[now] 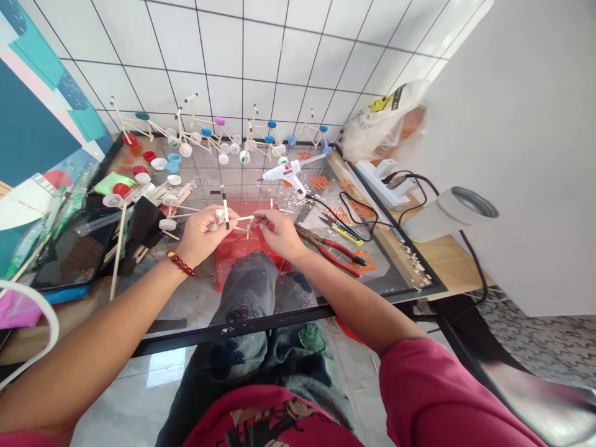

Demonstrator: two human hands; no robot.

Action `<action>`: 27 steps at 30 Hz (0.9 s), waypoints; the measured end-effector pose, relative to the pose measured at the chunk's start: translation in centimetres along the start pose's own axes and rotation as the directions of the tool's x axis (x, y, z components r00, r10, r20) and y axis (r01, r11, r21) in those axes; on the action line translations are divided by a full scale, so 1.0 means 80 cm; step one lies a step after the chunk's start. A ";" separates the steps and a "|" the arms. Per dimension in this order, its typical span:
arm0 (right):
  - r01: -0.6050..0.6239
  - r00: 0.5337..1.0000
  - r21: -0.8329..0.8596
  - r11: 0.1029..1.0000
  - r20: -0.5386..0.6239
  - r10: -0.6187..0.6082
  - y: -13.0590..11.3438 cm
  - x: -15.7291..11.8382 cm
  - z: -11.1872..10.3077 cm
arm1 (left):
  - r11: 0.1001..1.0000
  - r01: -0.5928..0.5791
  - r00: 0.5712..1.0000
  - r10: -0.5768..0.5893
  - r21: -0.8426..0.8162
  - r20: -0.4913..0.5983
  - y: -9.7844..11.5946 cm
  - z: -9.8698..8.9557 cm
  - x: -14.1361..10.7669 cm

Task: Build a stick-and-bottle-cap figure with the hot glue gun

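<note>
Over the glass tabletop (195, 304), my left hand (200, 234) is closed on a small frame of thin wooden sticks (244, 218). A short pale stick with black ends (226, 211) stands up at its fingertips. My right hand (278, 233) pinches the other end of that frame between thumb and fingers, which partly cover it. Beyond both hands lies a white glue gun (289, 175), its nozzle toward the left. Several little stick bicycles (205, 133) with bottle-cap wheels stand along the tiled wall.
Red-handled pliers (338, 249), a yellow cutter (347, 234) and wood scraps lie to the right. Farther right are a power strip (386, 183), cables and a grey-white cylinder (449, 214). Loose bottle caps (139, 170), sticks and a dark tablet (72, 248) are on the left.
</note>
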State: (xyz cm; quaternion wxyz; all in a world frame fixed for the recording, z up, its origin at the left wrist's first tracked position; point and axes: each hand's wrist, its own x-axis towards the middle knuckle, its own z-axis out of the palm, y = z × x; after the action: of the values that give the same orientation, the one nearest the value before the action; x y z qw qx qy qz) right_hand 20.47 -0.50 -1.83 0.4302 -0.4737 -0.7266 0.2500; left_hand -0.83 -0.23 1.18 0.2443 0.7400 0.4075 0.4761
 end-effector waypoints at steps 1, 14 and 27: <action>-0.002 1.000 -0.003 1.000 -0.001 0.002 0.000 0.000 0.000 | 1.000 -0.001 1.000 0.001 0.005 0.004 0.000 0.000 0.000; 0.055 0.993 -0.207 0.977 0.116 -0.032 -0.009 -0.003 -0.003 | 0.997 -0.030 1.000 0.030 -0.069 -0.006 -0.004 0.002 -0.003; 0.074 0.989 -0.234 0.969 0.144 -0.041 -0.004 -0.005 -0.002 | 0.998 0.059 0.997 -0.057 -0.030 0.054 0.003 0.000 -0.007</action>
State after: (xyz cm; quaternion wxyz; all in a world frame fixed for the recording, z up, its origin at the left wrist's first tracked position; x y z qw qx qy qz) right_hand 20.58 -0.98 -1.66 0.3257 -0.4823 -0.7929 0.1805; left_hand -0.86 -0.84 1.05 0.2805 0.7362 0.4145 0.4555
